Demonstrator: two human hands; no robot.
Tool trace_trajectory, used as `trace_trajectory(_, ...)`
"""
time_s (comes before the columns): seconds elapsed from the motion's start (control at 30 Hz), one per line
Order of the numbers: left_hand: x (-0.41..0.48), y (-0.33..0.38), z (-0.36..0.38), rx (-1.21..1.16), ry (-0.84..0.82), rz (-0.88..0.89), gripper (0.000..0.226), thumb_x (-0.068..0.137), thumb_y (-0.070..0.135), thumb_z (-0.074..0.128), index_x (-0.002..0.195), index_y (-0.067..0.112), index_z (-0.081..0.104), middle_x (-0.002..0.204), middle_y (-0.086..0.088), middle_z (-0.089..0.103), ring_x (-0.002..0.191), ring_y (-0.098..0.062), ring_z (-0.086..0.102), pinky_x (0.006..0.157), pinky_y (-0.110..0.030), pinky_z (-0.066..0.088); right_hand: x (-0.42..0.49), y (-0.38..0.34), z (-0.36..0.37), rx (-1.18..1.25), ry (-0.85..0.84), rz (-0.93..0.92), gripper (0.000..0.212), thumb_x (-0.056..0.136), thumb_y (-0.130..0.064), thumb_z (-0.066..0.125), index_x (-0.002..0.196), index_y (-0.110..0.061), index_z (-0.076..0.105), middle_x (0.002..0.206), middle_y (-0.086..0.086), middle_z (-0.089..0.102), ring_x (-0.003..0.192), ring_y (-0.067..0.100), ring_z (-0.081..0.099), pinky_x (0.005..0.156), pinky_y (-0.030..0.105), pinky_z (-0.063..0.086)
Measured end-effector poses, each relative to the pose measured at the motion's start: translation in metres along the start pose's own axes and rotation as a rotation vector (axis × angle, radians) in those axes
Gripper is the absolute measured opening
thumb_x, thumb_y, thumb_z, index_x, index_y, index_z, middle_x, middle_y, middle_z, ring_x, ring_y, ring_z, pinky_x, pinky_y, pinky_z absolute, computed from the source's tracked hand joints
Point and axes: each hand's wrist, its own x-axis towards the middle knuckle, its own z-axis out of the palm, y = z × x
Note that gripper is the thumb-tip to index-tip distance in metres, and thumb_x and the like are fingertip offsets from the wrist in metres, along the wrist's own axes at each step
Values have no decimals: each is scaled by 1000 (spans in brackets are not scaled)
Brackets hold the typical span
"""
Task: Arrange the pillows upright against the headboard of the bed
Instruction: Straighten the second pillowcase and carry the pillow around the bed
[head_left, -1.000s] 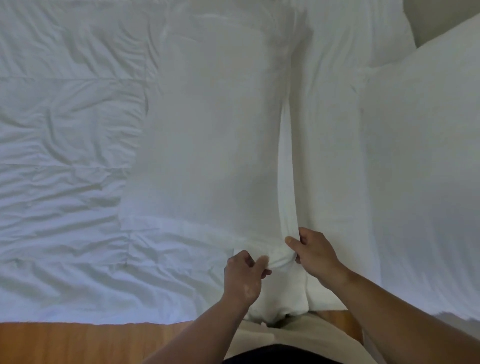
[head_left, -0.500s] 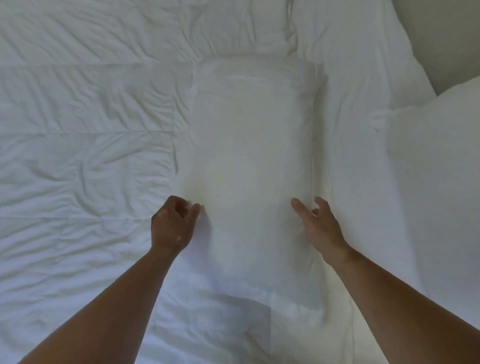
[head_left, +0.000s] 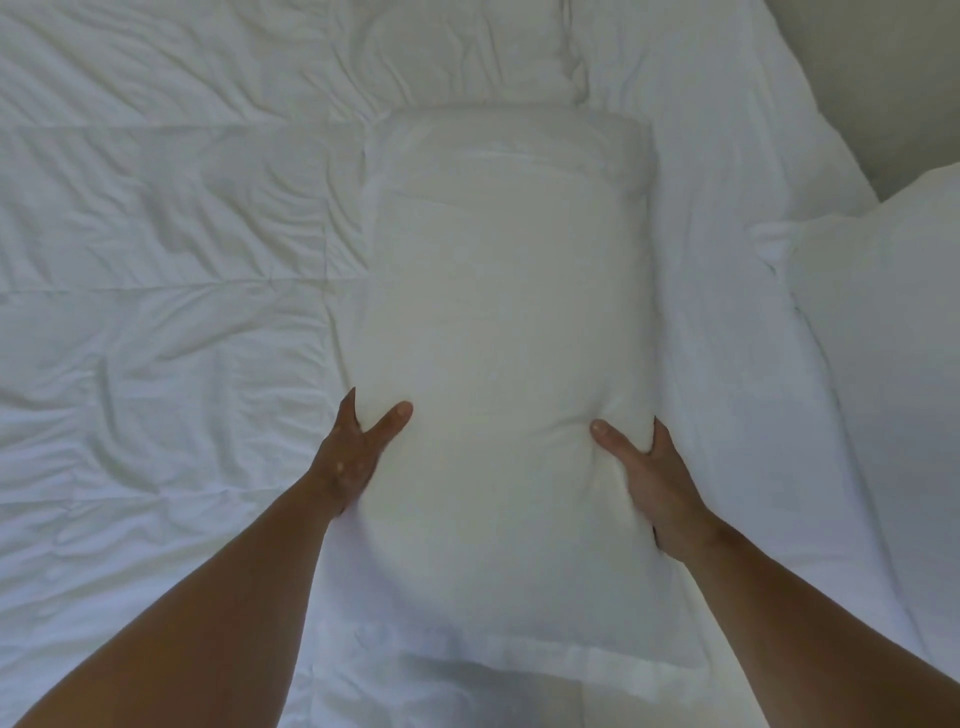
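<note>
Both hands were clamped on one white pillow (head_left: 498, 374): the left hand (head_left: 353, 457) was pressed against its left flank and the right hand (head_left: 649, 478) against its right, each thumb laid on the top face while the fingers were tucked out of sight along the sides. The filling was seen to be pinched inward where it was gripped.

The pillow was laid flat on the rumpled white duvet (head_left: 156, 312), its long axis running straight away from the body, so that the gripped part sat toward the near end and the far end lay well beyond the hands. Neither hand was placed clearly nearer than the other. A second pillow (head_left: 883, 338) was found just to the right, cut off by the frame edge, and a softer bulge, possibly a third, was made out past the far end.

No headboard could be identified; only a pale surface at the upper right corner was shown. It was judged that the pillow would have to be lifted and turned toward that side.
</note>
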Motion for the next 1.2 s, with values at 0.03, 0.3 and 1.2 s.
trace_trajectory(0.03, -6, 1, 1, -51, -15, 17, 101, 58, 82, 72, 144, 38, 42, 130, 10, 67, 120, -17, 64, 107, -45, 46, -3, -2, 0, 24, -7, 1, 84, 58, -69, 86, 130, -37, 58, 122, -15, 71, 112, 12, 68, 104, 43, 52)
trace_trajectory(0.3, -91, 23, 14, -209, -15, 149, 44, 80, 45, 76, 122, 36, 63, 110, 15, 76, 101, -5, 72, 99, -39, 53, -52, -34, -19, 20, -42, -145, 32, 77, -45, 84, 104, -47, 65, 102, -24, 76, 92, -10, 70, 92, 26, 52)
trace_trajectory(1.2, -565, -141, 52, -482, 833, 58, 68, 73, 40, 82, 133, 19, 56, 94, 24, 59, 83, 5, 55, 67, -13, 40, -345, 22, -66, -284, -605, -427, 37, 78, -32, 85, 110, -30, 66, 101, -15, 73, 74, -15, 67, 69, 22, 49)
